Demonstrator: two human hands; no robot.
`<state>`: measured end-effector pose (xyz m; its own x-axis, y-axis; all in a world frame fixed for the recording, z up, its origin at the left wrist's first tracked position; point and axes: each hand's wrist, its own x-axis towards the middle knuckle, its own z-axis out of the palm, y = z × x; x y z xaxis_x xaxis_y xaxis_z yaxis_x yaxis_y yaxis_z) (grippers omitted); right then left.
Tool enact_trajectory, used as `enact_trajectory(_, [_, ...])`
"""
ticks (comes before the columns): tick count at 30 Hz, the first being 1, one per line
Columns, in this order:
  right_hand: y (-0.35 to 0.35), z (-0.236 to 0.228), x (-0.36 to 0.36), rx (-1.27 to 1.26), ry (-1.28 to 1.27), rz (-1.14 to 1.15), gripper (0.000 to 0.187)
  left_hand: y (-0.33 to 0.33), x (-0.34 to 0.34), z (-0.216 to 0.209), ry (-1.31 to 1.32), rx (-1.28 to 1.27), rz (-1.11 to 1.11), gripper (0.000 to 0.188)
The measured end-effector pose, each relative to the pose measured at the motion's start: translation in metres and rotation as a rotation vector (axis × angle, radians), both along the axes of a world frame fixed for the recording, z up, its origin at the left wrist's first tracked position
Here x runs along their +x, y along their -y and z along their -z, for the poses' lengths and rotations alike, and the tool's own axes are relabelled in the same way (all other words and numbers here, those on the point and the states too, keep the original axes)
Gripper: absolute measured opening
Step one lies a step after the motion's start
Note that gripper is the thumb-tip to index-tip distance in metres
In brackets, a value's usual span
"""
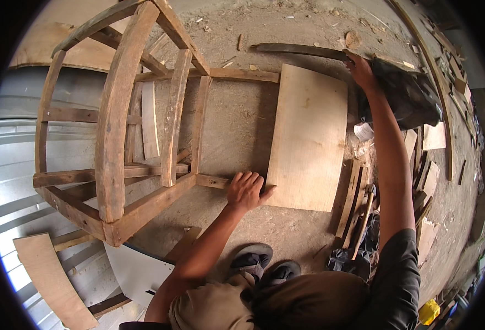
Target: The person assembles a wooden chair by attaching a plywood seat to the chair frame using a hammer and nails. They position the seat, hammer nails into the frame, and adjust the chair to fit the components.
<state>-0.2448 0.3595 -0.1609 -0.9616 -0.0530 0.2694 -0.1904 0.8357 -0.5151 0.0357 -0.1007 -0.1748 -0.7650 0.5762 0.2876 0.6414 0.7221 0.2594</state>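
Note:
A wooden frame [113,121] of rough brown bars lies on its side at the left, its legs pointing right. A pale plywood panel [308,137] rests against the ends of two legs. My left hand [246,191] is closed around the end of the nearer leg, its thumb reaching to the panel's corner. Farther off at the right, my right arm is stretched out. My right hand [359,70] has its fingers closed at the right end of a long dark wooden strip [300,50], beside a black plastic bag [410,96]. The palm side of both hands is hidden.
Wood offcuts [352,198] and a hammer-like wooden handle [363,223] lie right of my feet. A white panel [138,272] and a plywood piece [55,280] are at lower left, near corrugated metal sheet [11,165]. A long batten [446,121] runs along the right.

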Motion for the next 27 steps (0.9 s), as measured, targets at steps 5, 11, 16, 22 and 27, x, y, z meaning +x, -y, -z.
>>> enact_trajectory(5, [0.093, -0.009, -0.026, -0.22, 0.056, -0.04, 0.042, 0.004, 0.005, 0.003, -0.025, -0.018, -0.014, 0.048])
enact_trajectory(11, [0.141, 0.029, -0.053, -0.592, 0.195, -0.25, 0.041, -0.007, 0.001, 0.003, 0.011, 0.005, -0.011, 0.046])
enact_trajectory(16, [0.23, 0.0, -0.041, -0.043, 0.2, -0.127, 0.049, 0.002, 0.008, 0.0, 0.111, -0.013, -0.045, 0.045])
enact_trajectory(22, [0.265, 0.016, -0.045, 0.064, 0.126, -0.192, 0.051, -0.002, 0.001, -0.009, 0.164, 0.074, -0.072, 0.048])
enact_trajectory(27, [0.27, 0.018, -0.049, 0.118, 0.058, -0.2, 0.039, -0.017, -0.016, -0.028, 0.475, -0.011, -0.159, 0.07])
